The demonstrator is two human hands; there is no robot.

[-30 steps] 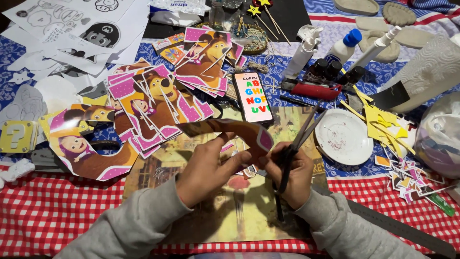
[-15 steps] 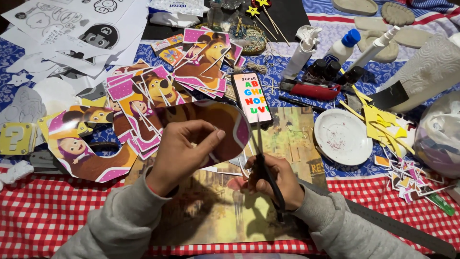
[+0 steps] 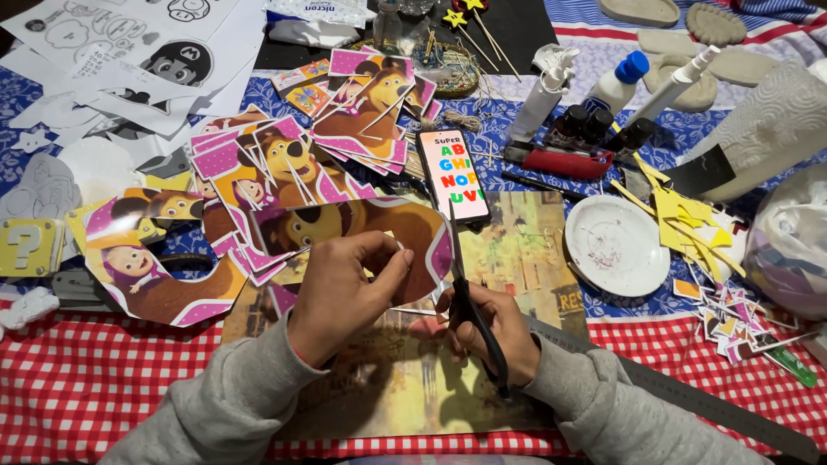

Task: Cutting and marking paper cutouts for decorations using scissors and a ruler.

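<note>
Since a second ago we have turned the bear cut-out [image 3: 362,228] flat beside the phone [image 3: 454,175] — left hand [image 3: 340,297] pinching its lower edge, right hand [image 3: 487,331] gripping the scissors [image 3: 472,301], blades now upright — suggesting a fresh cutting line.

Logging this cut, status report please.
Left hand grips bear printout. Right hand works scissors along its edge. Phone lies just beyond.

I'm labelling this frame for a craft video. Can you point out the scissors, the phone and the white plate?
scissors [image 3: 472,323], head view, black handle in the right hand.
phone [image 3: 453,175], head view, middle of its lit screen.
white plate [image 3: 615,245], head view, its bare centre.
</note>
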